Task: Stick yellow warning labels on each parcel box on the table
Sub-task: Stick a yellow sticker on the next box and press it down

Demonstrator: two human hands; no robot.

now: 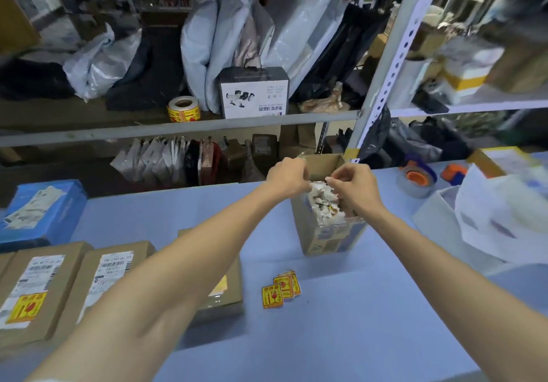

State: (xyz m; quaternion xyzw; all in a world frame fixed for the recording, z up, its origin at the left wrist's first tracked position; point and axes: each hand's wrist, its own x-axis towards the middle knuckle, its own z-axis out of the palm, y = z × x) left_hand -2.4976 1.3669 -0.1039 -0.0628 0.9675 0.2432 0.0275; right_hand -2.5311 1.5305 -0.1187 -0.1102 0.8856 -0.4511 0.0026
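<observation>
Both the left hand [286,175] and the right hand [353,184] have their fingers curled over the open scrap box [326,233], seemingly pinching a paper scrap [326,179]; blur hides the detail. A peeled label could fold onto itself or drop into the box. Spare yellow labels [281,288] lie on the blue table [355,337] near the parcels [38,286]. Cluttered shelves [178,128] stand behind.

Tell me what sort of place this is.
Probably a parcel packing and dispatch room: grey metal shelving crammed with pale plastic mailer bags, brown cardboard parcel boxes bearing printed shipping slips on a blue table, and a roll of yellow warning labels on the shelf.
</observation>
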